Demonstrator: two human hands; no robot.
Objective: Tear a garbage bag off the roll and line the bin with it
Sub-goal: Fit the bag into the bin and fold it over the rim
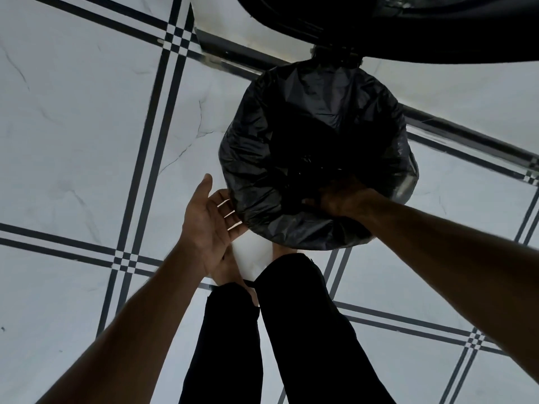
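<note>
A black garbage bag (309, 118) is draped over the round bin (405, 189) on the floor, and only a grey bit of the bin's wall shows at the right edge. My right hand (341, 196) rests on the near rim with its fingers pressed into the bag. My left hand (208, 220) is open, palm up, just left of the bin's near edge, fingers apart and touching or almost touching the plastic. The roll is not in view.
White marble floor tiles with dark crossing stripes (151, 132) lie all around. My legs in dark trousers (280, 330) stand just in front of the bin. A large dark object (437, 21) overhangs the top right.
</note>
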